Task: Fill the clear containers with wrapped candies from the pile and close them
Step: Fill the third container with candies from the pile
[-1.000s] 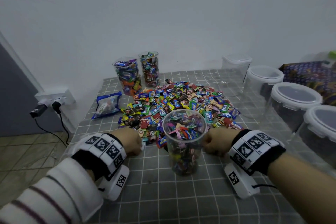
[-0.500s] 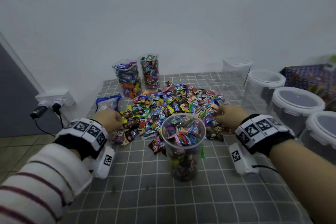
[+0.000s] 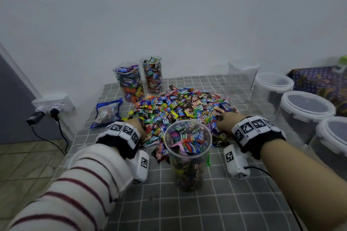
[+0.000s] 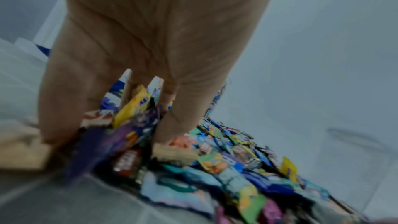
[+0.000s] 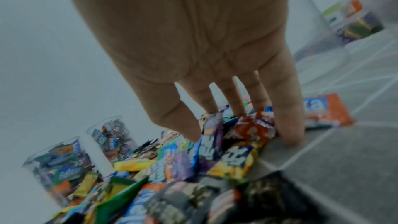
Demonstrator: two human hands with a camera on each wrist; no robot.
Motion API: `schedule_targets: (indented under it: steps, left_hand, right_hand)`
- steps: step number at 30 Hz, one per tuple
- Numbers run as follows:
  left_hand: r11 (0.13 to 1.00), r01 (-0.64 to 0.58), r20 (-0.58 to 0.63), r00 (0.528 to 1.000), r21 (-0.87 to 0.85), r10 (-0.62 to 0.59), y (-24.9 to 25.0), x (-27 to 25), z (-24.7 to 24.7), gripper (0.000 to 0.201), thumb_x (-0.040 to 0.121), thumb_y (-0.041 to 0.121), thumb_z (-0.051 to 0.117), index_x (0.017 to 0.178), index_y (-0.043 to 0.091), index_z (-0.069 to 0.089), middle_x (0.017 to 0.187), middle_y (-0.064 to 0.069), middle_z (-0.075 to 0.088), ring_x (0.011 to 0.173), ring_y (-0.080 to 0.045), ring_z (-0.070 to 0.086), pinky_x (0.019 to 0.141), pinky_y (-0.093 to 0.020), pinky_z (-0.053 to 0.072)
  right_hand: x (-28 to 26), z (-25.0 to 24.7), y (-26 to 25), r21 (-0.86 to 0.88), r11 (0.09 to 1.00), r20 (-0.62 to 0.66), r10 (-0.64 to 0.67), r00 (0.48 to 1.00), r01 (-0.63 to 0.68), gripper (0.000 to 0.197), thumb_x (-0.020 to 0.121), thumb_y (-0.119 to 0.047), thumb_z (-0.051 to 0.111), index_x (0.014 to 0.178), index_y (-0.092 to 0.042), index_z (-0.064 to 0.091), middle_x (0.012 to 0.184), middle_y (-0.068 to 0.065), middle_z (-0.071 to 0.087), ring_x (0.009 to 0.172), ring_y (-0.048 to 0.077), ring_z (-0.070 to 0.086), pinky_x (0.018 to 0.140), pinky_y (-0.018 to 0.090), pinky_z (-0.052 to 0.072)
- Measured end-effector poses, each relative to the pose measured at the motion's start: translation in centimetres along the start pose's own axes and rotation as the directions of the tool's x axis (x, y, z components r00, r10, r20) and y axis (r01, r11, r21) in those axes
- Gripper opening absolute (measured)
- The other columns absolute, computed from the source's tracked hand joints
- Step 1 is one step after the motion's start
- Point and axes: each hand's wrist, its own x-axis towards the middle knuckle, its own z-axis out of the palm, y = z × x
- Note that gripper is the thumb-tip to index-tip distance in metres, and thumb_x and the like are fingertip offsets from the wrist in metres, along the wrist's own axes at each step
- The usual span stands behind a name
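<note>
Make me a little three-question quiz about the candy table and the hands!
1. True or false: the nearest clear cup already has a lid on it.
2. Where are the fingers of the left hand and the right hand? A) inside the nearest cup B) down in the candy pile C) on the lidded tubs
3. Fill in: at the back left by the wall stand ___ more clear cups full of candies.

Key
1. False: its top is open and candies show at the rim.
2. B: both hands reach into the near edge of the pile, one on each side of the cup.
3. Two.
</note>
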Motion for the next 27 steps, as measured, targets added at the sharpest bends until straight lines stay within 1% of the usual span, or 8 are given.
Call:
schedule_targets:
  steps: [3,6,8,11,13,16,21,27]
  left_hand:
    - [0.991,-0.071,0.019,0.997,-0.111,0.073,1.8,-0.4,-0.1,0.054,0.086,0.023,0.067,0.134,0.009,0.047,0.124,-0.008,0.058,0.101,-0.021,0.056,0.080,-0.026,0.044]
    - [0.941,-0.166,0.041,0.982,-0.295,0.186,3.0,-0.4,0.0,0.060,0.086,0.026,0.066,0.140,0.016,0.043,0.136,-0.004,0.052,0.114,-0.022,0.055,0.090,-0.025,0.044]
    - [0.894,-0.242,0.007,0.965,-0.377,0.263,3.8,-1.1,-0.5,0.058,0.089,0.020,0.061,0.143,0.019,0.038,0.142,-0.007,0.046,0.115,-0.024,0.054,0.086,-0.026,0.045]
    - [0.853,-0.322,-0.079,0.945,-0.410,0.319,4.5,-1.8,-1.8,0.057,0.091,0.017,0.058,0.143,0.022,0.037,0.144,-0.009,0.042,0.101,-0.025,0.057,0.084,-0.034,0.049]
    - [0.883,-0.345,-0.115,0.939,-0.318,0.325,4.4,-1.9,-2.5,0.058,0.089,0.017,0.060,0.142,0.024,0.038,0.144,-0.008,0.043,0.101,-0.025,0.058,0.080,-0.033,0.050]
    - [0.921,-0.357,-0.078,0.934,-0.156,0.349,4.2,-2.0,-2.8,0.065,0.088,0.023,0.064,0.145,0.026,0.034,0.147,-0.006,0.041,0.116,-0.025,0.053,0.085,-0.030,0.044]
    - [0.909,-0.415,0.166,0.900,0.044,0.403,4.5,-1.3,-1.1,0.092,0.085,0.045,0.064,0.152,0.027,0.003,0.159,-0.007,0.010,0.144,-0.026,0.021,0.113,-0.041,0.029]
    - [0.877,-0.449,0.246,0.882,0.172,0.402,5.2,-1.3,0.2,0.092,0.089,0.043,0.060,0.150,0.031,-0.007,0.158,-0.016,0.004,0.144,-0.034,0.014,0.109,-0.048,0.033]
  right_hand:
    - [-0.3,0.0,-1.5,0.084,0.992,0.032,-0.094,0.995,0.091,0.060,0.094,-0.028,0.051,0.147,-0.018,0.027,0.145,0.011,0.042,0.126,0.025,0.046,0.093,0.025,0.040]
    - [0.2,0.3,-2.3,0.254,0.949,0.092,-0.218,0.972,0.189,0.073,0.090,-0.027,0.057,0.149,-0.034,0.015,0.147,0.006,0.039,0.125,0.027,0.047,0.109,0.037,0.034]
    - [0.5,0.0,-2.6,0.444,0.864,0.082,-0.303,0.950,0.237,0.075,0.089,-0.017,0.057,0.148,-0.036,0.016,0.139,0.007,0.047,0.098,0.024,0.059,0.091,0.039,0.048]
    - [0.1,-0.6,-2.8,0.562,0.783,-0.010,-0.317,0.948,0.267,0.068,0.090,-0.005,0.050,0.147,-0.030,0.024,0.127,0.013,0.053,0.089,0.028,0.058,0.079,0.040,0.055]
    - [-0.2,-1.1,-2.6,0.448,0.849,-0.073,-0.276,0.958,0.279,0.064,0.090,-0.011,0.050,0.146,-0.033,0.028,0.126,0.009,0.054,0.091,0.033,0.062,0.084,0.045,0.055]
    - [-0.7,-1.5,-2.4,0.188,0.944,-0.094,-0.257,0.962,0.271,0.061,0.092,-0.018,0.049,0.147,-0.028,0.026,0.135,0.012,0.051,0.086,0.025,0.059,0.075,0.034,0.052]
    - [0.3,-0.1,-2.6,0.019,0.962,0.064,-0.274,0.960,0.273,0.087,0.086,-0.036,0.064,0.151,-0.027,0.007,0.149,0.012,0.034,0.123,0.030,0.049,0.098,0.040,0.045]
    - [2.1,1.9,-3.4,-0.146,0.932,0.176,-0.307,0.935,0.333,0.101,0.076,-0.048,0.072,0.150,-0.031,0.004,0.156,0.012,0.013,0.137,0.036,0.028,0.105,0.050,0.038]
